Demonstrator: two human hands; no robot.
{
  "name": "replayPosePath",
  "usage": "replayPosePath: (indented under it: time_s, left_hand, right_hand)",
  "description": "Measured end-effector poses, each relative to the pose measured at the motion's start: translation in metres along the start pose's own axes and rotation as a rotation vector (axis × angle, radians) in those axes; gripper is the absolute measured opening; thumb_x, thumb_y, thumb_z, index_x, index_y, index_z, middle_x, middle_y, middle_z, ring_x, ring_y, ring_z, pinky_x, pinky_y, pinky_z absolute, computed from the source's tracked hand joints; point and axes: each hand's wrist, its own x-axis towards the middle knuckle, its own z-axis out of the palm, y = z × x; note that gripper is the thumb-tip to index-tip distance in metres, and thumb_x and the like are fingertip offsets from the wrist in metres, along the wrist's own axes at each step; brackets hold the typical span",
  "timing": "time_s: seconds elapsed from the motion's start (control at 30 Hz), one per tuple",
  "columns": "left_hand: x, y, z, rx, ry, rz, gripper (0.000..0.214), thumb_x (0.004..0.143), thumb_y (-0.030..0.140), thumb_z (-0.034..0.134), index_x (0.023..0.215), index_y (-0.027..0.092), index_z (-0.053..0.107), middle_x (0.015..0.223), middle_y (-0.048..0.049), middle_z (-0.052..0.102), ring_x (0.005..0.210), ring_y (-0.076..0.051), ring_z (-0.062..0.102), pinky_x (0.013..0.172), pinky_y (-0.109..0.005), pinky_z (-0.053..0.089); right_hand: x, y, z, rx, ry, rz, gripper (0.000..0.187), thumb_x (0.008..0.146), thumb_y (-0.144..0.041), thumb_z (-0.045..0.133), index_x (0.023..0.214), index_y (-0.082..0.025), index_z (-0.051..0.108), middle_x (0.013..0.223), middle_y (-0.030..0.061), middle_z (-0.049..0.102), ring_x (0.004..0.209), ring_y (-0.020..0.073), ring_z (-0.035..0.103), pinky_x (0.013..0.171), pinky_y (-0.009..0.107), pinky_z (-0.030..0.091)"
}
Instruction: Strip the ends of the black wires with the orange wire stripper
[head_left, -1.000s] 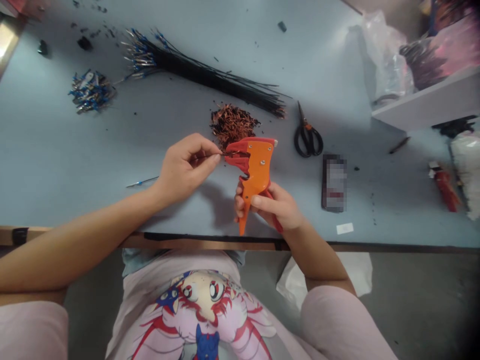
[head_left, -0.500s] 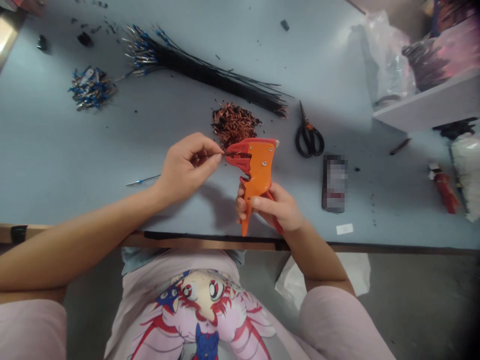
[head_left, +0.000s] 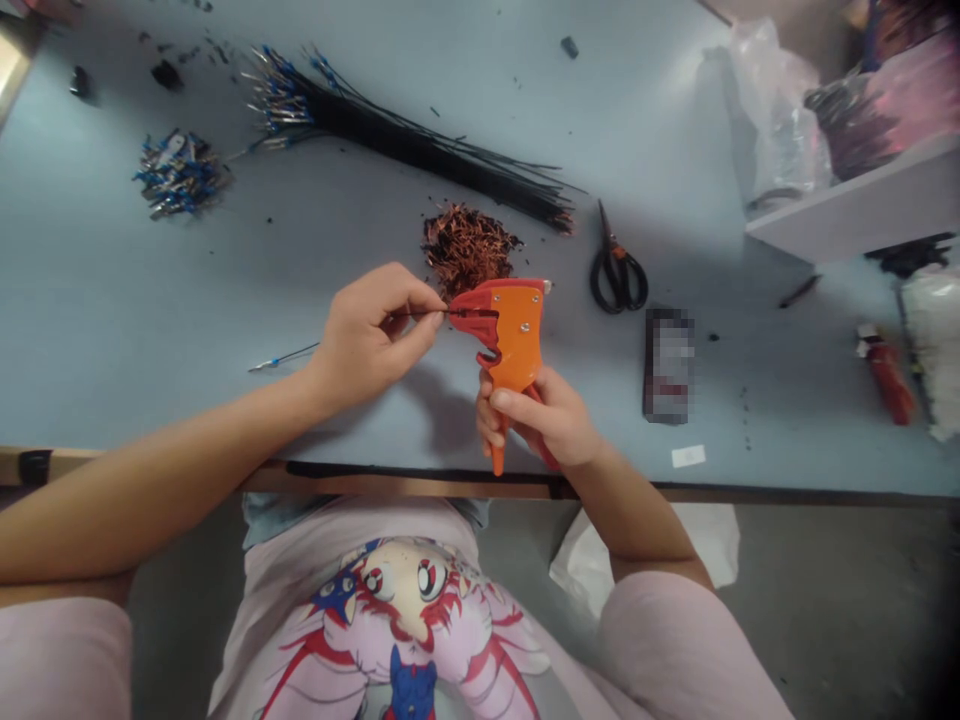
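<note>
My right hand (head_left: 544, 420) is wrapped round the handles of an orange and red wire stripper (head_left: 507, 336), held upright over the near part of the blue table (head_left: 112, 300). My left hand (head_left: 371, 335) pinches a thin black wire (head_left: 285, 357) between thumb and forefinger, its tip inside the stripper's red jaws. The wire's other end, with a blue terminal, trails left behind my wrist. Just beyond the tool lies a heap of copper and black wire scraps (head_left: 466, 245).
A bundle of black wires (head_left: 420, 150) with blue terminals stretches across the far table. A pile of loose blue terminals (head_left: 176, 172) lies far left. Black scissors (head_left: 616, 270), a dark phone (head_left: 667, 365), a red object (head_left: 889, 375) and a white shelf (head_left: 847, 215) with plastic bags are at the right.
The stripper's handles have closed together under my right hand, and the tool has shifted slightly. My left hand keeps the wire in the jaws.
</note>
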Motion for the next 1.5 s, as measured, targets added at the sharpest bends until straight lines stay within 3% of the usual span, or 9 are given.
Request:
replayPosePath:
  time_s: [0.23, 0.33, 0.47, 0.7, 0.87, 0.97, 1.23, 1.37, 1.5]
  left_hand:
    - [0.0, 0.002, -0.002, 0.084, -0.054, 0.006, 0.01, 0.084, 0.018, 0.057, 0.081, 0.02, 0.066, 0.072, -0.0006, 0.062, 0.063, -0.013, 0.053, 0.059, -0.028, 0.042]
    - [0.001, 0.0, -0.003, 0.106, -0.053, -0.065, 0.009, 0.084, 0.019, 0.058, 0.083, 0.019, 0.067, 0.072, 0.0004, 0.061, 0.063, -0.012, 0.053, 0.06, -0.027, 0.043]
    - [0.002, -0.003, -0.002, 0.088, -0.007, -0.145, 0.005, 0.083, 0.019, 0.061, 0.082, 0.02, 0.066, 0.076, 0.001, 0.063, 0.065, -0.012, 0.055, 0.061, -0.026, 0.044]
    - [0.001, -0.003, -0.001, 0.062, 0.04, -0.102, 0.005, 0.083, 0.021, 0.06, 0.078, 0.023, 0.062, 0.07, 0.0012, 0.06, 0.059, -0.012, 0.051, 0.056, -0.027, 0.042]
    - [-0.001, -0.003, -0.002, 0.154, 0.039, 0.115, 0.008, 0.082, 0.018, 0.059, 0.077, 0.023, 0.062, 0.067, 0.001, 0.06, 0.057, -0.012, 0.05, 0.058, -0.028, 0.042]
    - [-0.006, -0.002, -0.001, 0.213, -0.077, 0.255, 0.006, 0.081, 0.019, 0.061, 0.08, 0.024, 0.064, 0.074, -0.0001, 0.066, 0.065, -0.014, 0.058, 0.059, -0.028, 0.043]
    - [-0.011, 0.006, 0.001, 0.352, -0.123, 0.628, 0.007, 0.081, 0.016, 0.061, 0.079, 0.022, 0.064, 0.071, 0.0027, 0.068, 0.057, -0.011, 0.055, 0.049, -0.025, 0.033]
    - [-0.012, 0.007, 0.002, 0.374, -0.194, 0.663, 0.012, 0.084, 0.016, 0.058, 0.075, 0.022, 0.063, 0.07, 0.0025, 0.068, 0.056, -0.01, 0.055, 0.048, -0.025, 0.031]
    - [-0.01, 0.004, -0.003, 0.358, -0.195, 0.514, 0.008, 0.082, 0.021, 0.06, 0.075, 0.024, 0.064, 0.068, 0.0021, 0.066, 0.057, -0.011, 0.056, 0.047, -0.026, 0.03]
  right_hand:
    - [0.003, 0.001, 0.004, 0.039, 0.002, -0.003, 0.035, 0.088, -0.036, 0.067, 0.069, -0.019, 0.043, 0.05, -0.0108, 0.034, 0.036, 0.0037, 0.03, 0.034, 0.018, 0.038]
    - [0.006, 0.001, -0.001, 0.106, -0.032, 0.001, 0.027, 0.083, -0.036, 0.073, 0.082, -0.017, 0.053, 0.059, -0.0071, 0.047, 0.046, 0.0071, 0.046, 0.046, 0.024, 0.051]
    - [0.007, 0.001, -0.008, 0.18, -0.051, 0.011, 0.045, 0.074, -0.034, 0.08, 0.107, -0.015, 0.057, 0.087, 0.0023, 0.063, 0.076, 0.0164, 0.064, 0.076, 0.04, 0.058]
    - [0.003, 0.001, -0.008, 0.19, -0.01, 0.04, 0.044, 0.074, -0.031, 0.08, 0.109, -0.017, 0.057, 0.095, 0.0059, 0.066, 0.082, 0.0202, 0.068, 0.078, 0.044, 0.059]
    - [0.003, -0.001, -0.005, 0.075, 0.173, -0.083, 0.039, 0.073, -0.027, 0.081, 0.104, -0.018, 0.061, 0.105, 0.0063, 0.064, 0.089, 0.0183, 0.066, 0.082, 0.04, 0.06]
    - [0.004, -0.002, -0.003, 0.004, 0.287, -0.141, 0.037, 0.073, -0.026, 0.081, 0.103, -0.02, 0.06, 0.096, 0.0025, 0.064, 0.083, 0.0154, 0.065, 0.079, 0.035, 0.06]
    - [0.006, -0.001, 0.0, -0.139, 0.298, -0.168, 0.033, 0.076, -0.037, 0.077, 0.096, -0.021, 0.056, 0.083, 0.0006, 0.059, 0.073, 0.0154, 0.06, 0.066, 0.032, 0.056]
    - [0.005, -0.003, 0.001, -0.185, 0.266, -0.183, 0.028, 0.079, -0.035, 0.073, 0.093, -0.02, 0.054, 0.08, 0.0007, 0.057, 0.07, 0.0155, 0.061, 0.062, 0.031, 0.056]
    - [0.005, -0.006, -0.001, -0.249, 0.313, -0.176, 0.023, 0.077, -0.031, 0.071, 0.087, -0.02, 0.052, 0.075, -0.0003, 0.054, 0.066, 0.0142, 0.057, 0.057, 0.029, 0.054]
